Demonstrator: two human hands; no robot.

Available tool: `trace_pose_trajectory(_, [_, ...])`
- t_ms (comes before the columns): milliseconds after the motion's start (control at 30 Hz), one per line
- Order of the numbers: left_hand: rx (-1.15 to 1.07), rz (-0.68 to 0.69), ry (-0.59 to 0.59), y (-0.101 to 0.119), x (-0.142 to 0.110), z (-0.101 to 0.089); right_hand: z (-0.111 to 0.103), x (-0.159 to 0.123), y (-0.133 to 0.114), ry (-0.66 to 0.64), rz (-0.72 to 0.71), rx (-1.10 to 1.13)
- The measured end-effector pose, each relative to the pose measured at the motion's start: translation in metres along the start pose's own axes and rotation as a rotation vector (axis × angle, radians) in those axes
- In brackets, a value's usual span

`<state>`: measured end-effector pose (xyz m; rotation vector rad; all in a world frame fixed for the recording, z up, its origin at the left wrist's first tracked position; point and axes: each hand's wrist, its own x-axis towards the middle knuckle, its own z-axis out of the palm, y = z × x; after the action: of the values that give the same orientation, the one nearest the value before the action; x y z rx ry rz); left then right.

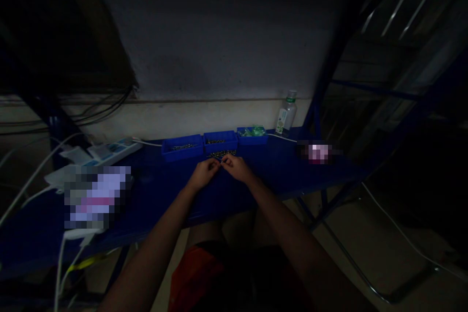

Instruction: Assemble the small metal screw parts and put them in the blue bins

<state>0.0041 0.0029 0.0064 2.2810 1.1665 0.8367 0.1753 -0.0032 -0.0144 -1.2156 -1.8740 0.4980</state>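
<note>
Over the blue table [153,200], my left hand [204,174] and my right hand [237,167] meet fingertip to fingertip in a pinch. Something small and thin appears between them, too dark and small to name. Just beyond my fingers lies a pile of small brass-coloured metal pieces [227,153]. Behind it stand blue bins in a row. The left bin [182,154] holds thin silvery metal pieces, and the middle bin [220,146] holds small brassy pieces. Clear and green plastic wrapping fills the right bin [252,141].
A clear bottle [287,116] stands against the wall at the back right. On the left are a white power strip [113,153] with plugs and cables and a blurred-out device [97,200]. Another blurred item [318,152] lies at the right. Blue frame posts flank the table.
</note>
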Motion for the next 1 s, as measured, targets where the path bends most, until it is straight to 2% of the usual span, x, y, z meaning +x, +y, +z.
trace_pose_trajectory(1000, [0.018, 0.013, 0.035, -0.0012, 0.0008, 0.0002, -0.0019, -0.0006, -0.0044, 0.006, 0.016, -0.028])
